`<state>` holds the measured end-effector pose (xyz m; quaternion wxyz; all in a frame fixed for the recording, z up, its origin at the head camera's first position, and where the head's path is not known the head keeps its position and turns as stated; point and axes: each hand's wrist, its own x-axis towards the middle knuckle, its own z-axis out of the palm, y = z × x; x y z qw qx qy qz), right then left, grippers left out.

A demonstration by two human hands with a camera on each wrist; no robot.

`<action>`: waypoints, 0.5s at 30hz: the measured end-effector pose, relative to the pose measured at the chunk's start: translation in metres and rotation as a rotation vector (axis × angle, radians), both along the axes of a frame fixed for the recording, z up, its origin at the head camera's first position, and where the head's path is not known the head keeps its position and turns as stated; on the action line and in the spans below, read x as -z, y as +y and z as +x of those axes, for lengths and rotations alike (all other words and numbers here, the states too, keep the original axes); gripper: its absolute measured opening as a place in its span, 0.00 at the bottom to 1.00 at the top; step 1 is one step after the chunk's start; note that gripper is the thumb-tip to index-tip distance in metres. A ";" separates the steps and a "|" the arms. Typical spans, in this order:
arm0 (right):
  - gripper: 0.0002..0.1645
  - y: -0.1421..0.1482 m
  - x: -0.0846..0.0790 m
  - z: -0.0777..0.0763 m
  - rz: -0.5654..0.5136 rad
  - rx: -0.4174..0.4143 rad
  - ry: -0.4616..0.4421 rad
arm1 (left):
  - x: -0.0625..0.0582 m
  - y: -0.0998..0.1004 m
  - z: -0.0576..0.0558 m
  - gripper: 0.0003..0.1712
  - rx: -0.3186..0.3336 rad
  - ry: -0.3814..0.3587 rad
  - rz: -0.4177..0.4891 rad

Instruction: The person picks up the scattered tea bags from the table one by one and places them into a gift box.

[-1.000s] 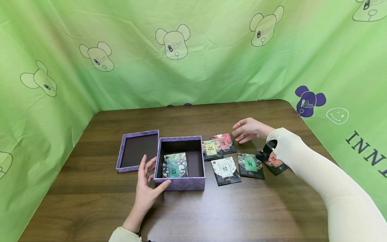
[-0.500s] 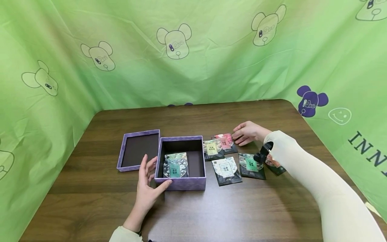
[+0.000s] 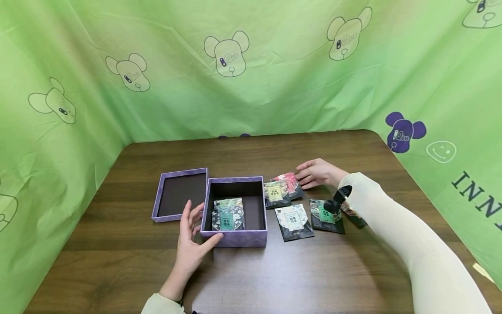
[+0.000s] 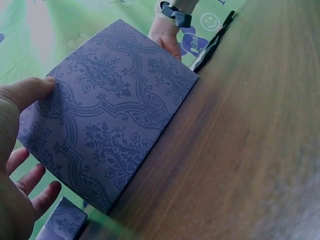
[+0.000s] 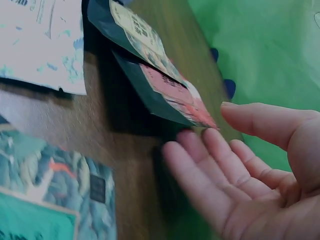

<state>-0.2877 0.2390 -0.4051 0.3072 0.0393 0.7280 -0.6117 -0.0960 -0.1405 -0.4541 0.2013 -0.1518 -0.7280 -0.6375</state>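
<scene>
Packet (image 3: 291, 180), flat, glossy, red-and-black, has slid nearer the purple patterned box (image 3: 244, 239), seemingly only nudged, your right hand (image 3: 318, 172) spread, pinching nothing.

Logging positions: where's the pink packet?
In the head view, the pink packet lies right of the box, partly under the yellow packet, beside the right hand.

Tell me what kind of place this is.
Probably a makeshift tabletop filming booth; the room beyond is hidden. Printed green cloth hangs behind and beside a wood-look table, where an open box sits beside packets.
</scene>
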 end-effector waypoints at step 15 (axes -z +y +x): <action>0.33 -0.008 0.005 0.003 -0.023 0.015 0.073 | -0.002 0.000 0.001 0.63 -0.005 -0.009 -0.002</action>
